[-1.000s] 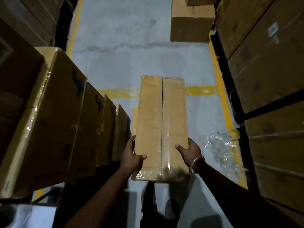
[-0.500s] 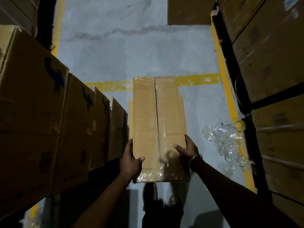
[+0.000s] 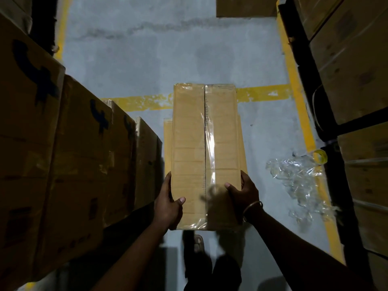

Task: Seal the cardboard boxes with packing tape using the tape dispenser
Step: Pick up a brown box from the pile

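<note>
Head view: box (image 3: 204, 152) held up over the floor (image 3: 168, 59), both hands at its near end. Left hand (image 3: 168, 203) grips the left edge, right hand (image 3: 244, 193) the right, thumbs on top. Clear tape (image 3: 211, 141) covers the seam. Looks light, stiff; glossy tape is probably slippery, so hold bare cardboard edges. No dispenser visible.

A long, narrow brown cardboard box (image 3: 189, 148), its closed centre seam covered with glossy clear tape, is held above another similar box.
</note>
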A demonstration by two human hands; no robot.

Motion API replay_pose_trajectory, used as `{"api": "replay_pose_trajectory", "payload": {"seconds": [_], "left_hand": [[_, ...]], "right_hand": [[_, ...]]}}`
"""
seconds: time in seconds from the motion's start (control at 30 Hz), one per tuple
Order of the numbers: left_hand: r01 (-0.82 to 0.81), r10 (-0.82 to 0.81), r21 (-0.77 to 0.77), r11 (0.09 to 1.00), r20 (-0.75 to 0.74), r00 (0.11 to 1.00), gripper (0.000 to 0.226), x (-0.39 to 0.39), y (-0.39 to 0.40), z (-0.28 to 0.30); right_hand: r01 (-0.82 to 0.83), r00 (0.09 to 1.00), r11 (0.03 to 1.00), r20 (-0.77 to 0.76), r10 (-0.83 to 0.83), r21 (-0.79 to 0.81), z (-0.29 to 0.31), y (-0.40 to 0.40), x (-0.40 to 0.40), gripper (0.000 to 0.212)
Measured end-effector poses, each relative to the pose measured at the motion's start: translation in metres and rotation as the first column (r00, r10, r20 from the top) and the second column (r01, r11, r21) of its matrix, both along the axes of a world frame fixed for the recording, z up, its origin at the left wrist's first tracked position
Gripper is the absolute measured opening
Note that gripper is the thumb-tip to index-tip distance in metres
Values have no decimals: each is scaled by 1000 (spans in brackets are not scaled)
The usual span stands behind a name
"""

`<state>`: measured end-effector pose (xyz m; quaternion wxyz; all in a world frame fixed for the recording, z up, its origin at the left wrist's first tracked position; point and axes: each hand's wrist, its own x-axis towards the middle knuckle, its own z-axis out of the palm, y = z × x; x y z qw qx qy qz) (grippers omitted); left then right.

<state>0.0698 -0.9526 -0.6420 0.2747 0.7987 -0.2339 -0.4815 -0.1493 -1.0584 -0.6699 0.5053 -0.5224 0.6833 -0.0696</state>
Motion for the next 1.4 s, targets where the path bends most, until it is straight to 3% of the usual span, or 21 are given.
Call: {"api": "replay_pose_trajectory", "payload": {"seconds": [0.23,0.37,0.4,0.53,0.87,0.97,1.13,1.27,1.4], "left_hand": [[138,-146,169,976,35,989,92,-1,-16,16],[263,-279,283,922,16,960,31,10,-27,59],[279,-296,287,916,14,955,31,12,-25,73],[239,-241,209,948,-15,970,54,8,-22,145],[-24,24,-27,999,-3,1000,42,-27,49,324],[-204,208,-145,968,9,978,35,-36,96,368],[-470,504,-271,840,66,861,23,-37,197,423],[-657,711,-342,672,51,701,21,-31,290,453],[-801,872,-375,467,48,487,17,-43,389,476]], "right_hand": [[-42,990,993,-131,56,107,22,1,12,56],[-122,965,950,-190,181,286,67,3,20,57],[-135,959,942,-199,202,308,84,7,21,58],[-182,953,931,-177,246,315,163,20,29,59],[-479,863,866,-106,494,144,329,68,53,33],[-610,788,789,-43,614,77,361,96,65,12],[-777,629,625,-32,777,-82,411,164,99,31],[-884,442,432,-18,897,-176,451,237,131,22],[-944,225,217,-4,974,-248,482,326,159,19]]}}
